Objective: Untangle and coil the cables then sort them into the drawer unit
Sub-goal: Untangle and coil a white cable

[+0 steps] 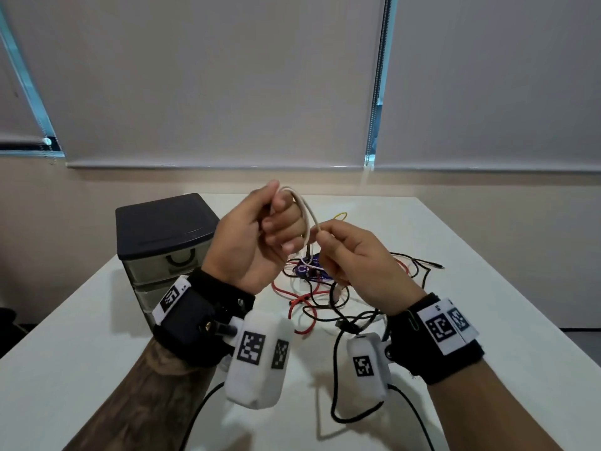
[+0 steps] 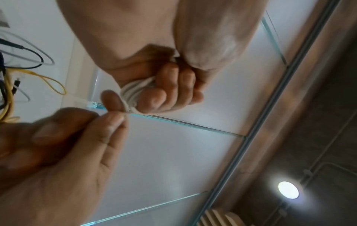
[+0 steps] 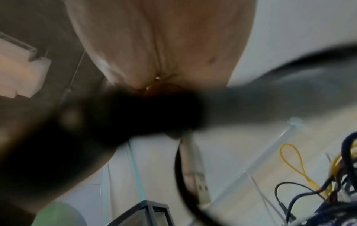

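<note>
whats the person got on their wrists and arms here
Both arms are bare, no sleeves; the left forearm is tattooed. The left hand has a wide black wrist strap with a black box and white square-code tags. The right hand has a similar black strap with a white tag. White padded pods with black codes hang under each wrist, trailing black cables.
</note>
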A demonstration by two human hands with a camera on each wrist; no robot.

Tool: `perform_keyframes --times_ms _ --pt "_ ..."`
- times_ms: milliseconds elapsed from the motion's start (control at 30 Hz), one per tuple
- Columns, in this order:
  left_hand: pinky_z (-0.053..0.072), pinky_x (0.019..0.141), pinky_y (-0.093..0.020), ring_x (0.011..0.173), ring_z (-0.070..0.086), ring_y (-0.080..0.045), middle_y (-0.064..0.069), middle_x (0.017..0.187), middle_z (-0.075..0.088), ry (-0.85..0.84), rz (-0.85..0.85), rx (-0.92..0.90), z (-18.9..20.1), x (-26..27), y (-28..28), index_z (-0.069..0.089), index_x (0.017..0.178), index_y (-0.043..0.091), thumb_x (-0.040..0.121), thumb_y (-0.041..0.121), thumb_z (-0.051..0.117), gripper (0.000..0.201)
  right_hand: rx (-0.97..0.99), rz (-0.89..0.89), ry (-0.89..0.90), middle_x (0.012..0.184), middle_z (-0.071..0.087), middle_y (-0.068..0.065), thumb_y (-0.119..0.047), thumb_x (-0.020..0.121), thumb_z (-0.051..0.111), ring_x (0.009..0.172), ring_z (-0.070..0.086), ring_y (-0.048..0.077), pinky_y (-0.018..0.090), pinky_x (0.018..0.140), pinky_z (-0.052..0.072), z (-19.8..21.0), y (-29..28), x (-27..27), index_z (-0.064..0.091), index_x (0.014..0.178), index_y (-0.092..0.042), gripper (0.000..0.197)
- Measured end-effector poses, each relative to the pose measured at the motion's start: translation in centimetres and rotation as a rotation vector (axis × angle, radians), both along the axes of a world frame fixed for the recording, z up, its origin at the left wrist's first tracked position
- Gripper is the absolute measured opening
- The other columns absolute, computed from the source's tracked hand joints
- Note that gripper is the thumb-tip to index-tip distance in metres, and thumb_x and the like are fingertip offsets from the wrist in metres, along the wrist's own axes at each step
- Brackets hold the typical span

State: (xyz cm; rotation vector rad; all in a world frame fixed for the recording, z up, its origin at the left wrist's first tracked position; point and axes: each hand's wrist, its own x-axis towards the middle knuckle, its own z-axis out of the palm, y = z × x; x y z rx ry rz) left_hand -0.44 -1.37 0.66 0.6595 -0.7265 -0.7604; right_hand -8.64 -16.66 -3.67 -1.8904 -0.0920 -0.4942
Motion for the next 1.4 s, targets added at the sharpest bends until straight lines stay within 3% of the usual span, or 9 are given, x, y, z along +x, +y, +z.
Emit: perform_keyframes --times_ms 233,400,533,767,900,1000,1067,1267,1400 --pt "0.024 0.043 -0.019 0.043 0.018 -0.007 0.009 0.049 0.025 0.174 0.046 -0.094 -0.4 0.8 -0.1 0.044 0.065 0.019 0.102 0.034 0.035 0.041 -0.042 0.0 0.05 0.055 0.045 -0.014 -0.018 0.107 0.047 0.047 0.045 0.001 0.016 0.046 0.035 0.0 0.5 -0.2 0.068 0.11 -0.013 0.022" --pt "0.015 0.037 -0.021 0.036 0.009 -0.01 0.007 0.037 0.019 0.212 0.141 -0.007 -0.9 0.4 -0.7 0.037 0.047 0.022 0.098 0.042 0.043 0.055 -0.083 -0.015 0.027 0.066 0.066 -0.01 -0.007 0.104 0.047 0.052 0.049 0.006 0.017 0.048 0.039 -0.3 1.4 -0.1 0.065 0.118 -0.013 0.024" --pt "0.014 0.036 -0.021 0.038 0.005 -0.012 0.007 0.036 0.018 0.225 0.164 0.056 -1.6 0.4 -1.3 0.032 0.046 0.022 0.099 0.04 0.044 0.057 0.082 -0.029 -0.02 0.066 0.063 -0.003 0.002 0.102 0.042 0.049 0.046 0.001 0.013 0.051 0.038 0.1 1.5 0.0 0.065 0.118 -0.013 0.031" --pt "0.027 0.038 -0.021 0.033 0.023 -0.008 0.006 0.04 0.026 0.182 0.095 0.056 -2.3 0.6 -1.5 0.037 0.05 0.021 0.099 0.041 0.045 0.054 -0.147 -0.075 -0.124 0.083 0.073 0.01 -0.029 0.102 0.055 0.075 0.066 0.019 0.041 0.075 0.056 0.0 0.9 -0.1 0.07 0.099 -0.017 0.02" --pt "0.047 0.062 -0.029 0.04 0.035 -0.01 0.002 0.048 0.036 0.073 0.028 0.085 -2.3 0.8 -1.2 0.044 0.056 0.016 0.099 0.041 0.042 0.05 -0.283 -0.143 -0.157 0.066 0.059 0.002 -0.03 0.101 0.053 0.062 0.051 0.022 0.043 0.062 0.045 0.6 0.1 -0.6 0.064 0.084 -0.015 0.024" --pt "0.036 0.088 -0.042 0.05 0.05 -0.016 -0.005 0.058 0.05 -0.054 0.112 0.133 -2.1 1.1 -0.9 0.054 0.062 0.01 0.1 0.037 0.042 0.048 -0.333 -0.169 -0.176 0.062 0.054 -0.001 -0.025 0.104 0.053 0.058 0.047 0.018 0.036 0.058 0.04 1.3 -0.4 -1.1 0.064 0.085 -0.016 0.023" --pt "0.033 0.093 -0.045 0.053 0.052 -0.018 -0.006 0.062 0.049 -0.062 0.153 0.15 -2.0 1.2 -0.8 0.054 0.066 0.009 0.1 0.036 0.042 0.045 -0.394 -0.198 -0.185 0.063 0.055 -0.001 -0.027 0.104 0.051 0.059 0.048 0.017 0.036 0.058 0.041 1.5 -0.4 -1.2 0.063 0.088 -0.018 0.022" --pt "0.032 0.05 -0.017 0.054 0.026 -0.01 0.001 0.066 0.025 0.033 0.265 0.128 -1.4 0.1 -1.2 0.04 0.068 0.015 0.102 0.034 0.045 0.039 -0.251 -0.151 -0.152 0.063 0.047 -0.008 -0.019 0.106 0.048 0.059 0.042 0.009 0.029 0.058 0.038 1.3 0.1 -1.0 0.068 0.099 -0.013 0.021" --pt "0.019 0.044 -0.016 0.049 0.024 -0.006 0.004 0.06 0.031 0.08 0.439 0.078 -1.1 0.9 -1.1 0.04 0.067 0.016 0.102 0.021 0.048 0.037 -0.309 -0.056 0.055 0.072 0.058 -0.017 -0.011 0.103 0.048 0.069 0.054 0.003 0.017 0.068 0.043 1.1 -0.9 -1.1 0.07 0.106 -0.019 0.024"
